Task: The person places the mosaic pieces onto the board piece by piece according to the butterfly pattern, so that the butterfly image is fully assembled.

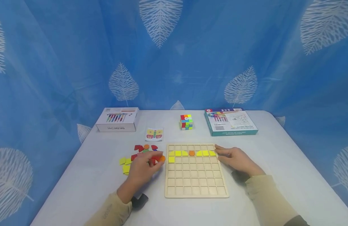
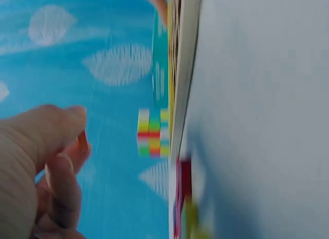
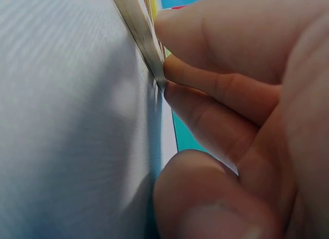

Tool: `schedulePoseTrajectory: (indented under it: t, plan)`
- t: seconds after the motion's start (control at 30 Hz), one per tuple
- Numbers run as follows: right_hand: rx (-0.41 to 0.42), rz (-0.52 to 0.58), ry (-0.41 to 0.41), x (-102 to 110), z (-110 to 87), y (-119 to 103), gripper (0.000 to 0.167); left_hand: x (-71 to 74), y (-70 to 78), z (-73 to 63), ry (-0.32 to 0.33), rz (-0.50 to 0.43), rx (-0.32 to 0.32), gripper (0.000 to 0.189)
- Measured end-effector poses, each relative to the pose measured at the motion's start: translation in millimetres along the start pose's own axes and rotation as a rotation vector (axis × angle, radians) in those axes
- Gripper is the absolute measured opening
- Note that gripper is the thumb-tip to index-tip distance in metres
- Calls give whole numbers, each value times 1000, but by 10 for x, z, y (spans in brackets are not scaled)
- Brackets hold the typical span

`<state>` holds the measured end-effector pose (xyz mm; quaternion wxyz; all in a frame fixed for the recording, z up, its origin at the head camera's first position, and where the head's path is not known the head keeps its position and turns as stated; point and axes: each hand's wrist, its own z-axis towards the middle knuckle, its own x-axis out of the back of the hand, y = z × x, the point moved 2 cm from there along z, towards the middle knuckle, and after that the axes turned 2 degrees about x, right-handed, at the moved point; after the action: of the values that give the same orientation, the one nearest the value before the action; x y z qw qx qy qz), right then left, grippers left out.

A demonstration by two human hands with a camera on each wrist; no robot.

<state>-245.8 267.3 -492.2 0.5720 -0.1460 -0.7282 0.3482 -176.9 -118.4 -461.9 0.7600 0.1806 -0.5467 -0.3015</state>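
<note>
A: What's the left hand [image 1: 142, 166] got?

B: A thin orange disc [image 1: 162, 158], pinched between thumb and fingertips. It's round, so no long axis to line up. The left wrist view shows it nearly edge-on, raised off the white desk [image 1: 157, 212], so I'd judge it close to level.

A: And which way does the pale square board with a raised grid [image 1: 186, 182] lie from that grip?

B: Right beside it, to the person's right. The disc hangs just outside the left rim, about level with the flat yellow square [image 1: 171, 159] in the second row's first cell. Crossing that rim rightward is the relation that counts.

A: Is the right hand [image 1: 238, 160] nearer?

B: Not to the disc; the whole board lies between them. Its fingers are fairly straight, tips touching the board's right edge near the far corner, not wrapped round anything.
</note>
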Motion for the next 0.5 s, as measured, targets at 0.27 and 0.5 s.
schedulePoseTrajectory:
  t: [0.27,0.5]
  plan:
    - [15,-1,11,7,6,-2,43,-225,121,13,-150,-385,121,30]
    - [-18,11,-3,-14,7,-12,44,-387,246,136,-234,-372,135,24]
